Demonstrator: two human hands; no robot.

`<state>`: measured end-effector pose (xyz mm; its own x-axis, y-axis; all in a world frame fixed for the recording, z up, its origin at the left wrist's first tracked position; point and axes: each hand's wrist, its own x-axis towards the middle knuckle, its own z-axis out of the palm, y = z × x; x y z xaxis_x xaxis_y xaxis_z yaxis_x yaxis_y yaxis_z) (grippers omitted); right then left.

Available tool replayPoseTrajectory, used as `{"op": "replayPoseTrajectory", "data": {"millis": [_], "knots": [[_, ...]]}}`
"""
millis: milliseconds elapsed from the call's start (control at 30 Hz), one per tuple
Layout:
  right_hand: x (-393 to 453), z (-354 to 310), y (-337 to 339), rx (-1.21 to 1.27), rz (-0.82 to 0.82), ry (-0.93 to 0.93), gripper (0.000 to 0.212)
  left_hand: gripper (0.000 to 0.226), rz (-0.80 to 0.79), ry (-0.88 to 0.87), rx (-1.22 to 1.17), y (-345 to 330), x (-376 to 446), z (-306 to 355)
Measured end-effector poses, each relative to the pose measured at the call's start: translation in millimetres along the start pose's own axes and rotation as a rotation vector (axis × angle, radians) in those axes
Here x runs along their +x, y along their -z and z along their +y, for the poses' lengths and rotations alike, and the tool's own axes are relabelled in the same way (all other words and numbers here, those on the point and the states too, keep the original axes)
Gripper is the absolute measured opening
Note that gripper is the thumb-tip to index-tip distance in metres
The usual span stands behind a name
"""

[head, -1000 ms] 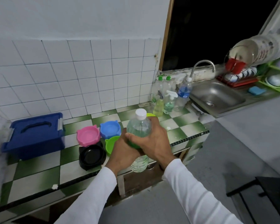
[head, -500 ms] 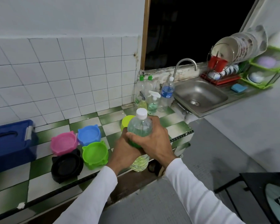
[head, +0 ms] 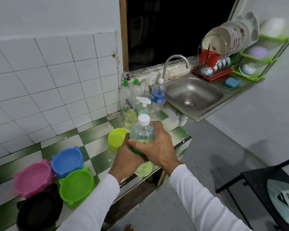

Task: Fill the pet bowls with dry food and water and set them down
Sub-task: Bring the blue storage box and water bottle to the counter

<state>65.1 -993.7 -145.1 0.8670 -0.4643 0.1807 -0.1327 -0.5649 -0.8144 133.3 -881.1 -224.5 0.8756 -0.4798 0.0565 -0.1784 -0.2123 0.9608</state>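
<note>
Both hands hold one clear bottle upright above the front edge of the counter: the left hand wraps its lower body, the right hand clasps its shoulder from the other side, fingers curled round the plastic. The white cap is on, and the liquid inside looks pale and sits well below the neck. The bowls wait on the counter, apparently unfilled: a yellow-green bowl just beyond the bottle, a blue bowl, a green bowl, a pink bowl and a black bowl crowded together to the left. The chief risk seems to be the soft bottle: a hard squeeze as the cap comes off could push water out over the hands and tiles. Since it hangs over the edge, a slip would send it to the floor rather than the counter. Pouring into the close-packed bowls could splash a neighbour meant for dry food. Other bottles by the sink appear to hold cleaning liquid, so a mix-up is possible.
</note>
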Motion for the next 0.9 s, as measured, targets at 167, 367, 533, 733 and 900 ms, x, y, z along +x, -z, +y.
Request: {"op": "replayPoseTrajectory", "data": {"millis": [167,367,533,733,900], "knots": [[46.5,14.0,-5.4,-0.007,0.016,-0.028,0.081,0.089,-0.034,0.034,-0.053,-2.8,51.7,-12.1],[90.5,26.1,-11.3,0.027,0.026,-0.042,0.08,0.085,-0.058,0.025,-0.045,-6.0,100.4,-19.1],[119.1,41.4,-18.8,0.013,0.033,-0.052,0.08,0.086,-0.072,0.037,-0.057,-11.4,133.0,-33.4],[144.5,61.7,-24.6,0.009,0.008,-0.066,0.084,0.088,-0.065,0.041,-0.058,-21.0,157.6,-48.3],[165.0,83.5,-27.6,0.027,-0.017,-0.068,0.084,0.091,-0.058,0.046,-0.037,-29.3,172.6,-57.0]]}}
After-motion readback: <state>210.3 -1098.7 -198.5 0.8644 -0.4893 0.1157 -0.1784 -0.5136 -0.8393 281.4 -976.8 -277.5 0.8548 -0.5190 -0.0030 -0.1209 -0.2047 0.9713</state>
